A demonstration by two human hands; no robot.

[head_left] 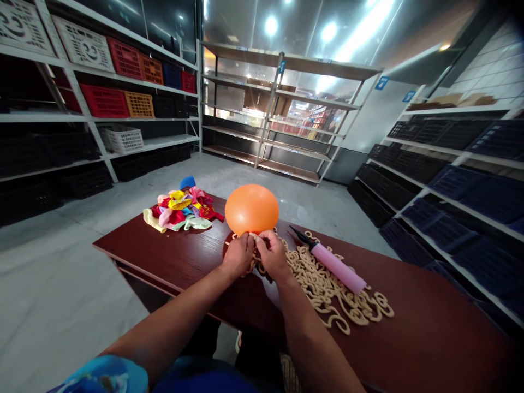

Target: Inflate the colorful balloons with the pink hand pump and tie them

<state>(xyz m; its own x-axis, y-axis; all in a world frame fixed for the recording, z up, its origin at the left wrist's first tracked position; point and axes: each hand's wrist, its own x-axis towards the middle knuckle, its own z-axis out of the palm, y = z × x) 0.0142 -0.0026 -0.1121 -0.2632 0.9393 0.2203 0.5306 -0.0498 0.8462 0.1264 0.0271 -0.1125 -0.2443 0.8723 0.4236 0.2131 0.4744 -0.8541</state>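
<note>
Head view, orange balloon point(251, 208), fingers point(245, 240) obscuring neck

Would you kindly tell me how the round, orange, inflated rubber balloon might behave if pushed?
The balloon is probably light for its size, being inflated. Its smooth, rounded sides suggest easy rolling if released, and its taut-looking skin might burst if pricked.

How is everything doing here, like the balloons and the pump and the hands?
Orange balloon: blown up
Left hand: pinching at its bottom
Right hand: pinching there too
Small balloons: limp, heaped
Pump: lying on curls
Curls: jumbled
Blue thing: partly hidden
Red crates: shelved
</note>
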